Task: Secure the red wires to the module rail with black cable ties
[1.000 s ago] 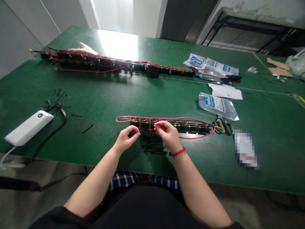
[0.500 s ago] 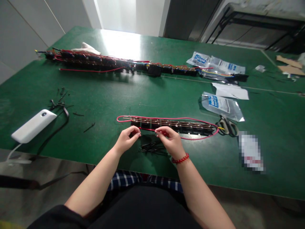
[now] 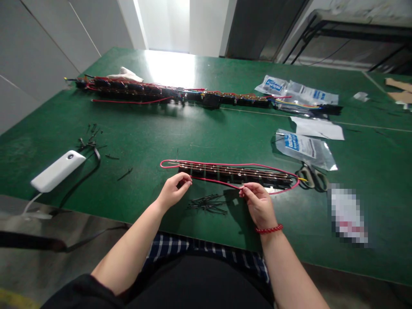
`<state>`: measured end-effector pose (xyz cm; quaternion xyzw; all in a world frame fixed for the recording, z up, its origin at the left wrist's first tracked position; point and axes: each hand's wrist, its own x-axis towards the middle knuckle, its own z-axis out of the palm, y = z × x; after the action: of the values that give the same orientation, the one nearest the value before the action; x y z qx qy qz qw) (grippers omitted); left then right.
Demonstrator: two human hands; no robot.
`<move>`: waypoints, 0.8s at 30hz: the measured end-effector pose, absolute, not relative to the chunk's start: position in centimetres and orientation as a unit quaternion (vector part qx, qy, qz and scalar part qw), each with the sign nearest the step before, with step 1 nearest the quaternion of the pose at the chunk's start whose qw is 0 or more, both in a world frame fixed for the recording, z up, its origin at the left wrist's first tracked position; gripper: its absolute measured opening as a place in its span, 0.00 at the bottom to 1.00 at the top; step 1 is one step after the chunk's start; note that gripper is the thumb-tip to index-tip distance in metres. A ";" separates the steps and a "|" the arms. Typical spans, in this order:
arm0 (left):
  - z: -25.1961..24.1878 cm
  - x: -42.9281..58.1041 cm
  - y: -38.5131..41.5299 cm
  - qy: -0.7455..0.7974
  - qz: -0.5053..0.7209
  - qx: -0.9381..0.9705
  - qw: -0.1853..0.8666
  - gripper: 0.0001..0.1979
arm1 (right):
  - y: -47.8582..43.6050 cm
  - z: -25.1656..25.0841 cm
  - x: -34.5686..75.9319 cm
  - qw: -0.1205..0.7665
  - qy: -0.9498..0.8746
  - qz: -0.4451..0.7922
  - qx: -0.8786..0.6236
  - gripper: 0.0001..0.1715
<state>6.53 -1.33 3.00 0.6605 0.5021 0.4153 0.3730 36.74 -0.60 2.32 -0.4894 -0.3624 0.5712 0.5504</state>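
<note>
My left hand point(image 3: 174, 192) pinches the red wire point(image 3: 215, 182) near the left end of a black module strip point(image 3: 231, 174), just below the strip's edge. My right hand point(image 3: 258, 204) grips the same wire further along, in front of the strip's right half. The wire's long loop runs around the strip, which lies flat on the green table mat point(image 3: 135, 137) with thin metal-coloured rods or wires along its top. A small heap of black cable ties point(image 3: 207, 205) lies between my hands, nearer my body.
A longer wired strip point(image 3: 170, 95) lies across the far side of the mat. Further items are a white power bank point(image 3: 58, 171) with a black cord, loose black ties point(image 3: 90, 140), scissors point(image 3: 313, 177), plastic bags point(image 3: 304, 148) and a blurred paper item point(image 3: 346, 213). The mat's near edge runs close to my body.
My right hand has slid rightward along the red wire, away from my left hand, and the wire now stretches between them. The view has also shifted slightly.
</note>
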 end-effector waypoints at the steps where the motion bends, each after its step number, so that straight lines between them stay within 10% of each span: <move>1: 3.0 6.6 -1.3 0.505 0.406 0.670 0.362 0.05 | -0.4 2.3 36.7 0.551 -0.360 0.577 -0.484 0.15; 24: 2.9 7.0 -1.3 0.541 0.341 0.707 0.301 0.11 | 0.6 2.6 37.4 0.561 -0.311 0.622 -0.449 0.13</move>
<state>6.97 -1.31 2.95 0.7072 0.5410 0.3414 0.3013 37.36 0.60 2.58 -0.4485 -0.3114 0.6223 0.5609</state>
